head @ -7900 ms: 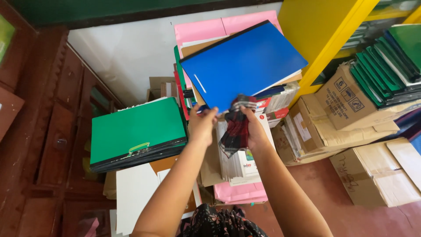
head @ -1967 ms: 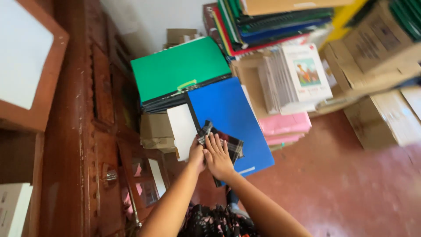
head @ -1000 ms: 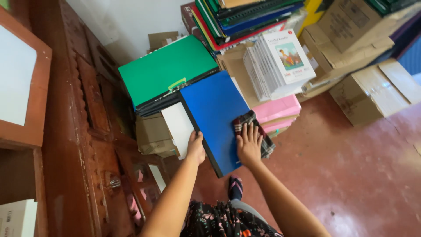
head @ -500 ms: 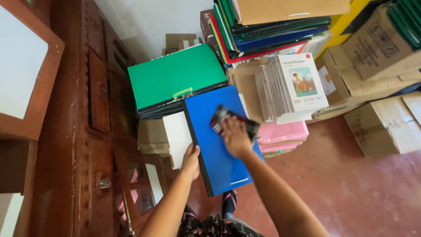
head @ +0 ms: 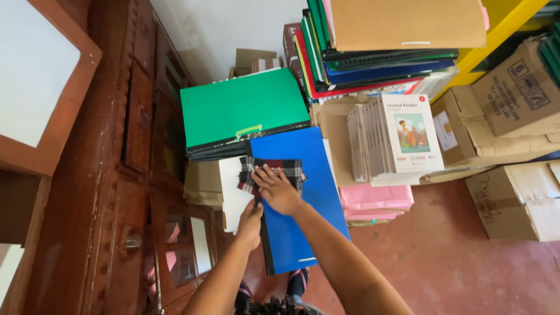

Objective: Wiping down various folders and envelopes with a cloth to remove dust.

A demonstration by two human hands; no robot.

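My right hand [head: 279, 189] lies flat, fingers spread, pressing a plaid cloth [head: 269, 174] onto the upper end of the blue folder [head: 297, 201]. My left hand [head: 251, 224] pinches the folder's left edge to steady it. The cloth looks soft and light and should bunch under any grip; the folder looks stiff, smooth and probably slippery, best held along its edges. It rests slanted on stacked cardboard and paper below a green folder [head: 242, 111], beside a pile of reader booklets [head: 396, 137]. A dark wooden cabinet [head: 134, 146] stands left, cardboard boxes [head: 519, 111] right, on a red floor [head: 443, 256].
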